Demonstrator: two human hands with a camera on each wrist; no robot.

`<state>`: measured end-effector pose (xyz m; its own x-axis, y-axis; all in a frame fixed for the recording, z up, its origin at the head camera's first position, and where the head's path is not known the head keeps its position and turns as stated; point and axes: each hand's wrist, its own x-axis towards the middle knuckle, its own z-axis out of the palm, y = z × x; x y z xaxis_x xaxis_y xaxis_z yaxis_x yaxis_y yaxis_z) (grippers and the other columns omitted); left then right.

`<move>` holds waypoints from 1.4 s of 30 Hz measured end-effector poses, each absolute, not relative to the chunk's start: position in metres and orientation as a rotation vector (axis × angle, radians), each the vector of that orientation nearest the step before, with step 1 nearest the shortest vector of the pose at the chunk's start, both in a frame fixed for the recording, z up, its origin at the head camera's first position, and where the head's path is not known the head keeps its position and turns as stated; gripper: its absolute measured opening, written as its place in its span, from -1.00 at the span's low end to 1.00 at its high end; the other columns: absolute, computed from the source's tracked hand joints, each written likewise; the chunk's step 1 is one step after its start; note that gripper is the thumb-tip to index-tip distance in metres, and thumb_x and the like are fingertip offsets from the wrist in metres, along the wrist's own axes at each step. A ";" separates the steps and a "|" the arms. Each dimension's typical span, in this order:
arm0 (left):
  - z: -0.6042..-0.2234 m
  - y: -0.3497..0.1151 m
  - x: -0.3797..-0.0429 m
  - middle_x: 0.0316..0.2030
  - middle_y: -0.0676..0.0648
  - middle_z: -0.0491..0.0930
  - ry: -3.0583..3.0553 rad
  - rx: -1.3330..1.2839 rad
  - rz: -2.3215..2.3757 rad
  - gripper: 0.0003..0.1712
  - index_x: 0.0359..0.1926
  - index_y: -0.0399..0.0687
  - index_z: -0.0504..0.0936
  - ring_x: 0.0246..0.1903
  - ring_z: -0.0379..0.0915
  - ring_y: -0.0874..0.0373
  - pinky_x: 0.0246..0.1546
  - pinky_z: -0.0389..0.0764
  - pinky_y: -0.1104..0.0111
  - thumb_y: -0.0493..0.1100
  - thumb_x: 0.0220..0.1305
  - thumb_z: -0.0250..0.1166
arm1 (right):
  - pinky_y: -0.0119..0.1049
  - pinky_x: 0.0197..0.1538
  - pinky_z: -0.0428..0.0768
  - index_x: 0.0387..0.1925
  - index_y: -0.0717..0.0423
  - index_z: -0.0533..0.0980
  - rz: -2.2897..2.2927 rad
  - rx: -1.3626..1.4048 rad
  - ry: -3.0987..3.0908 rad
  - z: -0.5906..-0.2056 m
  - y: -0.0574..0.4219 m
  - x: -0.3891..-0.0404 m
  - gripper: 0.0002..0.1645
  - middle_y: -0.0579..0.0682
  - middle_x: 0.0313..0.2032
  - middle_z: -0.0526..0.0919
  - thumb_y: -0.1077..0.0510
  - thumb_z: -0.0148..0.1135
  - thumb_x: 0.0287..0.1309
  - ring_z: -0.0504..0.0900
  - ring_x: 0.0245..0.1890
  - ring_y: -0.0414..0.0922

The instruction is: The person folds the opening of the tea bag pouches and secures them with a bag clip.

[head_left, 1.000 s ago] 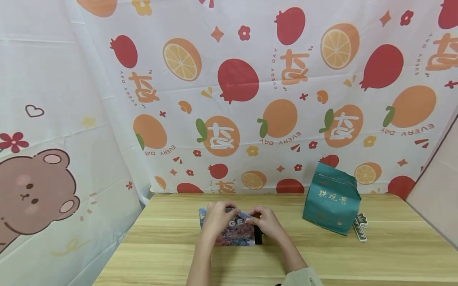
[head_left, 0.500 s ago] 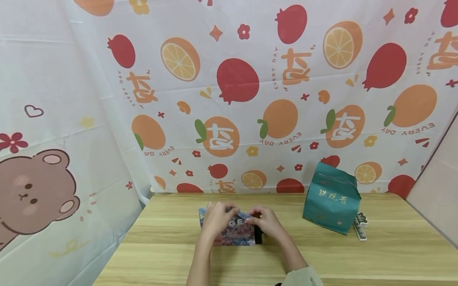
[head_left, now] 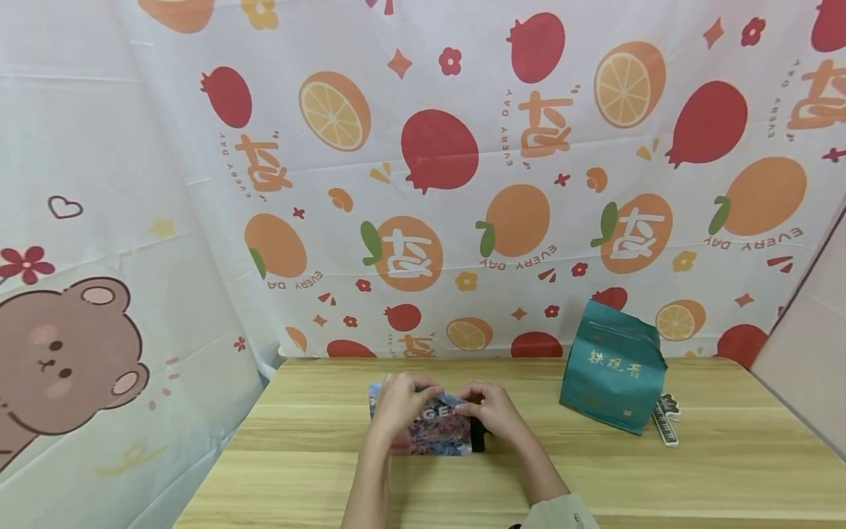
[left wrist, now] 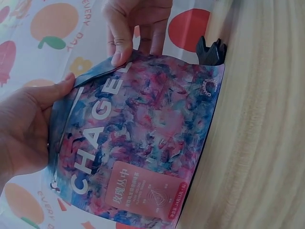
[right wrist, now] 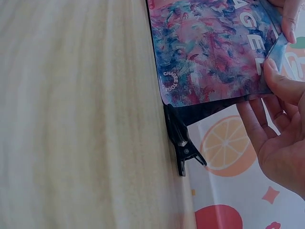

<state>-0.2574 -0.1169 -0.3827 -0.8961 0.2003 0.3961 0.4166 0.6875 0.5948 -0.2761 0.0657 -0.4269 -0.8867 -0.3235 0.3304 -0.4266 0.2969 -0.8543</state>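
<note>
A blue-and-pink patterned tea pouch (left wrist: pixel 152 129) with large white lettering stands upright on the wooden table, its printed front toward me. Along its top, a strip is bent forward. My left hand (head_left: pixel 397 405) pinches this top edge left of the middle, thumb on the front. Farther right, my right hand (head_left: pixel 492 413) pinches the same edge, its thumb pressing the front and its other fingers behind the pouch. At the pouch's lower right corner a black spring clip (right wrist: pixel 180 140) rests on the table, its handles pointing away from the pouch.
A teal tea bag (head_left: pixel 613 367) with gold characters stands at the back right of the wooden table (head_left: pixel 284 470). Beside it lies a small green-and-white piece with a piano-key pattern (head_left: pixel 666 422). Fruit-printed cloth (head_left: pixel 449 242) hangs behind the table.
The head view has shifted slightly. Both hands keep their pinch on the pouch's top edge, with barely any movement.
</note>
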 end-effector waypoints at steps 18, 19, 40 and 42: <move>-0.386 -0.111 -0.254 -0.65 0.29 0.50 -2.638 -0.430 -0.840 -0.93 -0.54 0.18 0.69 -0.57 0.28 0.28 -0.22 0.26 0.19 -0.08 -0.06 0.45 | -0.35 -0.43 0.43 -0.42 0.16 0.61 1.704 0.707 -2.462 -0.443 0.070 -0.284 -0.94 -0.10 -0.43 0.53 0.23 0.32 0.03 0.42 -0.47 -0.19; -0.386 -0.112 -0.255 -0.66 0.30 0.49 -2.635 -0.433 -0.849 -0.92 -0.56 0.19 0.69 -0.58 0.27 0.28 -0.22 0.26 0.19 -0.08 -0.06 0.45 | -0.36 -0.44 0.41 -0.42 0.19 0.60 1.700 0.701 -2.465 -0.439 0.069 -0.282 -0.95 -0.08 -0.43 0.53 0.26 0.31 0.02 0.41 -0.47 -0.18; -0.386 -0.112 -0.257 -0.64 0.28 0.48 -2.668 -0.434 -0.867 -0.93 -0.54 0.20 0.69 -0.63 0.17 0.26 -0.36 0.21 0.28 -0.05 -0.05 0.45 | -0.38 -0.43 0.39 -0.43 0.34 0.58 1.714 0.683 -2.465 -0.408 0.068 -0.261 -0.92 0.00 -0.43 0.54 0.35 0.30 0.00 0.40 -0.46 -0.15; -0.386 -0.111 -0.257 -0.60 0.26 0.49 -2.684 -0.440 -0.837 -0.92 -0.51 0.19 0.68 -0.58 0.22 0.26 -0.29 0.20 0.24 -0.04 -0.04 0.43 | -0.38 -0.42 0.39 -0.42 0.34 0.58 1.713 0.685 -2.466 -0.408 0.068 -0.261 -0.92 0.00 -0.42 0.53 0.34 0.30 0.00 0.40 -0.45 -0.15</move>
